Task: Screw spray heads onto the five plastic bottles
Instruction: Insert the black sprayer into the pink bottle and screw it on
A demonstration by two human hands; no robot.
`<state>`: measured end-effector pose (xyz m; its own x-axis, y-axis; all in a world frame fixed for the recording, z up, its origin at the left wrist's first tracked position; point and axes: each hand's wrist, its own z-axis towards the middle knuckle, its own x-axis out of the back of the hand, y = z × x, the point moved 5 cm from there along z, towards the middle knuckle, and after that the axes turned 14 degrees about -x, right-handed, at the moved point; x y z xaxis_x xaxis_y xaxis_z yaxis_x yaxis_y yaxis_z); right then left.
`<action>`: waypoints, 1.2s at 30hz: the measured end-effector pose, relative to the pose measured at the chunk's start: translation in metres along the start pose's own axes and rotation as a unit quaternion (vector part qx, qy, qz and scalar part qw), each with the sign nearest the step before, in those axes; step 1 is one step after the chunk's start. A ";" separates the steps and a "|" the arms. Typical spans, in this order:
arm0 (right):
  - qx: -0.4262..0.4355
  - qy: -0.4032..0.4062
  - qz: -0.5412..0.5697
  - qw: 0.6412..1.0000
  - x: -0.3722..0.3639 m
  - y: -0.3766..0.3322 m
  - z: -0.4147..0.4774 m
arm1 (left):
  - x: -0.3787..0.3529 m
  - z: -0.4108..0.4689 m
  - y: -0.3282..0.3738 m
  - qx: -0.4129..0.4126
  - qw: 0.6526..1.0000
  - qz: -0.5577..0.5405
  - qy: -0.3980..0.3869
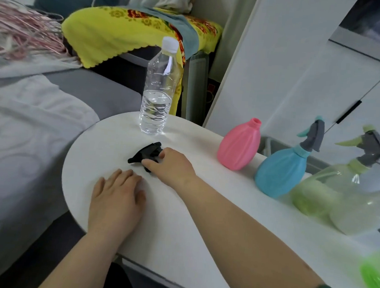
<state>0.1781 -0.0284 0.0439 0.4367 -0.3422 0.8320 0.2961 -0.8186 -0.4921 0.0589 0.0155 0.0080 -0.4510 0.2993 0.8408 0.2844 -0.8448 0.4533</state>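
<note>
Three coloured bottles, right side: pink ribbed plastic bottle (238,145) farthest, neck bare and open; blue plastic bottle (280,172) nearer, grey and teal spray head fitted; pale green see-through bottle (316,193) nearer again, grey and green head fitted.
Near right corner: bright green blur (375,276), cannot tell what.
Far edge: clear water bottle (157,92), white cap, part full, upright on the white oval table (179,221).
Around: grey bed (28,132) left; yellow flowered cloth (116,30) far behind.
Task piece: black plastic spray head (146,155) lying mid-table, apart from the pink bottle.
Right hand (171,165): fingers curled over the black head, thumb and forefinger pinching it.
Left hand (115,197): flat, palm down on the table, fingers straight.
</note>
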 end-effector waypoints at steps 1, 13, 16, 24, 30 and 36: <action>0.000 -0.002 -0.010 1.000 -0.003 -0.002 0.003 | 0.000 0.000 -0.001 -0.002 1.000 -0.002 -0.001; 0.032 -0.015 -0.020 0.999 0.012 0.016 -0.006 | -0.002 0.000 -0.003 -0.002 1.000 -0.009 0.015; 0.033 -0.009 0.048 0.998 0.027 0.029 -0.017 | -0.001 0.000 -0.001 -0.001 1.000 -0.007 0.013; 0.041 -0.036 0.318 0.947 0.089 0.082 -0.059 | 0.004 -0.007 0.005 -0.004 1.000 -0.029 -0.012; 0.048 -0.016 0.405 0.913 0.122 0.141 -0.079 | -0.003 -0.003 0.036 -0.026 0.998 -0.059 -0.026; 0.052 0.008 0.466 0.883 0.142 0.185 -0.089 | -0.009 0.037 0.101 -0.085 0.981 -0.174 0.017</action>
<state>0.2196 -0.2693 0.0937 0.5200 -0.8523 0.0567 -0.1094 -0.1323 -0.9852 0.1232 -0.0558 0.0570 -0.5248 0.5708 0.6315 -0.0355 -0.7559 0.6537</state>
